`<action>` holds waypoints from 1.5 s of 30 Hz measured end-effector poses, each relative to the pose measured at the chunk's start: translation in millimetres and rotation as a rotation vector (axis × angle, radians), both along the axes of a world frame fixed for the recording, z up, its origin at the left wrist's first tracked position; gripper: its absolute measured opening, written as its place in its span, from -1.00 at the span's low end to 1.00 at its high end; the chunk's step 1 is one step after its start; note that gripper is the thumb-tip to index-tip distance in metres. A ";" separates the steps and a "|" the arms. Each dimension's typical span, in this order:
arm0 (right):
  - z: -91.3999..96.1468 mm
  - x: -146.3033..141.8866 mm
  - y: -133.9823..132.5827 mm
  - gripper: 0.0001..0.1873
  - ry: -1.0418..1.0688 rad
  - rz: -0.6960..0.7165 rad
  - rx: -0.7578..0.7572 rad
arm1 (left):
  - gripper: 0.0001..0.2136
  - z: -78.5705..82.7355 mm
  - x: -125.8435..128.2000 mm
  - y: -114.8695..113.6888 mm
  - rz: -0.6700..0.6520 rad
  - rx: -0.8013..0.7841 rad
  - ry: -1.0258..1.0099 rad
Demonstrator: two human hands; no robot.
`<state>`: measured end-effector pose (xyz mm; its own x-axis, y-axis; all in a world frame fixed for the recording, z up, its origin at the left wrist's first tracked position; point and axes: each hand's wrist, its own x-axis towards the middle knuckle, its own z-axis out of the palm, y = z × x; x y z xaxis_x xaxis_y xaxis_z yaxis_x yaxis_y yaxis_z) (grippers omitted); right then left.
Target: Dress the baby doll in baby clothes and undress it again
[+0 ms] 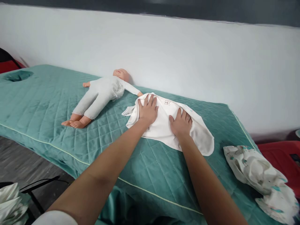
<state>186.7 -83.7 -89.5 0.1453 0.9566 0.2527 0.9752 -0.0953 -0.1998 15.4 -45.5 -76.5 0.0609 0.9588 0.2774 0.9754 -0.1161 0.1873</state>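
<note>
Spread across the green quilted bed cover [145, 159] is a white baby garment [161, 125] with a small printed label near its upper edge. My left hand [148, 111] lies flat on its left part, fingers apart. On the right part rests my right hand [181, 123], also flat with fingers spread. A narrow flap of the cloth sticks out at the left, and the right end is rounded. Just beyond the garment's left corner lies a baby doll [103, 90] on its back, in a white body suit; one of its hands reaches the cloth's edge.
A crumpled white cloth with a coloured print [260, 175] lies at the bed's right end. Behind the bed stands a white wall [175, 56]. A red item [281, 159] is at the far right. Pale fabric [11, 203] and a black frame are at the lower left.
</note>
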 end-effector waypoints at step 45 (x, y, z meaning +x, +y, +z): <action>0.2 -34.9 36.2 -0.25 -0.051 0.101 -0.171 | -0.52 -10.6 8.8 5.8 -0.023 -0.064 -0.112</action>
<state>151.8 -47.5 -89.3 0.0374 0.9953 0.0897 0.9899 -0.0246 -0.1393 24.2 -39.7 -87.1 0.0553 0.9736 0.2216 0.9452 -0.1226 0.3025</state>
